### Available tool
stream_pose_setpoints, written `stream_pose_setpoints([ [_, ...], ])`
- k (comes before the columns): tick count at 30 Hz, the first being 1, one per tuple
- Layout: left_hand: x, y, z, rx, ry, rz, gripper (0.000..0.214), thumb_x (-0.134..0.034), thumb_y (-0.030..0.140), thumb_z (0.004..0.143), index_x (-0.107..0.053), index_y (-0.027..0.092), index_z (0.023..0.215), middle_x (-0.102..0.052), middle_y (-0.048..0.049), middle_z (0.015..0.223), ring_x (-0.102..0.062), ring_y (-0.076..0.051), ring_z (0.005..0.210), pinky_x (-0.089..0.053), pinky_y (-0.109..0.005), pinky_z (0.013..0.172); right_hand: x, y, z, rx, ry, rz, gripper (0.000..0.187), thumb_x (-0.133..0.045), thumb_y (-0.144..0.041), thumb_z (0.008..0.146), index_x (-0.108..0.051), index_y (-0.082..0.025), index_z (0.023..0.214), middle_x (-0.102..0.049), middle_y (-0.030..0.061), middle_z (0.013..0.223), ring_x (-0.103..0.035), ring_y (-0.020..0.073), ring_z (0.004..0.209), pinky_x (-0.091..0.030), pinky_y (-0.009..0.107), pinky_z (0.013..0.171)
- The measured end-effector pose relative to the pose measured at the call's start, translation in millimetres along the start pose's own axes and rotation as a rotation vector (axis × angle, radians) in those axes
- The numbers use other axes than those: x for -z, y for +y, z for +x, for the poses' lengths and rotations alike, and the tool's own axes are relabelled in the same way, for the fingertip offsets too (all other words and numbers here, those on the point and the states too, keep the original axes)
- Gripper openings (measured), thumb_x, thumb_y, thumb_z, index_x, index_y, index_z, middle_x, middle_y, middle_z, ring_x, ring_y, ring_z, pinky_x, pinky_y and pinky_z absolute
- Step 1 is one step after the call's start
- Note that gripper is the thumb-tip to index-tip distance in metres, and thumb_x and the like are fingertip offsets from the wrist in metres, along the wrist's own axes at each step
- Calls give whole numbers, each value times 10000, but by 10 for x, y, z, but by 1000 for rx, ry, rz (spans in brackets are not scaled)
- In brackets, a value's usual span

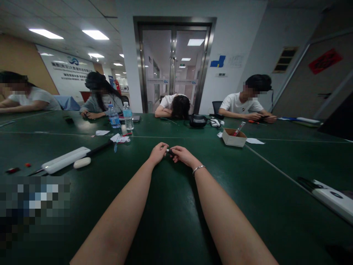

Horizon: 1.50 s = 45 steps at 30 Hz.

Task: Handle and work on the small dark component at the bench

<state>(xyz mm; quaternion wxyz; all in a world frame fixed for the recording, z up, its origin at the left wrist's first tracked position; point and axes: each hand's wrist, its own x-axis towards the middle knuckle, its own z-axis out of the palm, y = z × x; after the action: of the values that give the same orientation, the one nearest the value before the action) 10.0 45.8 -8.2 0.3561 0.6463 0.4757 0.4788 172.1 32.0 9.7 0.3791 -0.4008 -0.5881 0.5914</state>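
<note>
Small dark object [169, 151] is pinched between curled left hand [158, 153] and right hand [182, 155].

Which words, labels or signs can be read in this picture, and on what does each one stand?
No text reads clearly.
Wall banner: characters too blurred.
Glass door strip: too small.
Water bottle label: too small.
Red door decoration: blurred.
Small dark object between left hand and right hand: no text visible.
</note>
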Motion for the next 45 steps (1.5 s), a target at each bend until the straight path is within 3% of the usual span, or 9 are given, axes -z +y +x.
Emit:
stream_pose_setpoints([
  [5, 1, 40, -23, 32, -41, 10, 322, -502, 449, 769, -597, 150, 843, -462, 45, 478, -423, -96, 435, -309, -208, 465, 26, 21, -18, 53, -17, -21, 227, -580, -6, 751, -580, -132, 940, -582, -14, 676, -540, 51, 477, -498, 142, 444],
  [9, -1, 71, -38, -5, -51, 38, 332, -468, 460, 788, -611, 161, 810, -470, 39, 483, -444, -103, 471, -339, -213, 503, 31, 46, 5, 46, 13, -26, 224, -579, 4, 746, -591, -121, 932, -580, -13, 648, -544, 54, 468, -506, 147, 452],
  [17, -10, 98, -32, 22, -121, -79, 171, -515, 223, 726, -593, 145, 856, -568, -3, 613, -526, -115, 588, -396, -223, 578, 19, 46, 26, 16, 63, 29, 146, -532, -23, 813, -556, -100, 935, -586, 3, 591, -561, 73, 449, -512, 165, 457],
  [24, -18, 2, -7, -3, -146, -4, 243, -522, 358, 764, -569, 149, 879, -591, -19, 647, -539, -129, 614, -405, -244, 606, -2, 12, 15, -6, 91, 16, 110, -516, -40, 837, -557, -91, 925, -602, 15, 611, -570, 78, 445, -518, 174, 453],
  [34, 24, 114, -80, -44, -61, 367, 465, -400, 604, 775, -567, 180, 682, -539, 14, 608, -499, -138, 599, -346, -243, 562, -32, -21, -11, -5, 71, 10, 136, -542, -11, 808, -568, -92, 913, -589, -9, 596, -562, 76, 422, -511, 177, 452],
  [40, 18, 114, -81, -31, -86, 321, 523, -341, 620, 793, -612, 176, 744, -593, -17, 684, -523, -145, 606, -377, -251, 582, -43, -64, -43, -24, 80, 58, 110, -468, -68, 873, -567, -109, 899, -600, 12, 637, -582, 80, 454, -523, 181, 471],
  [45, 24, 132, -71, 66, -58, 191, 512, -321, 569, 820, -635, 164, 811, -633, -39, 757, -551, -147, 615, -409, -264, 608, -22, -29, -17, -24, 89, 102, 121, -442, -49, 879, -547, -104, 902, -597, 22, 646, -599, 88, 475, -529, 184, 486],
])
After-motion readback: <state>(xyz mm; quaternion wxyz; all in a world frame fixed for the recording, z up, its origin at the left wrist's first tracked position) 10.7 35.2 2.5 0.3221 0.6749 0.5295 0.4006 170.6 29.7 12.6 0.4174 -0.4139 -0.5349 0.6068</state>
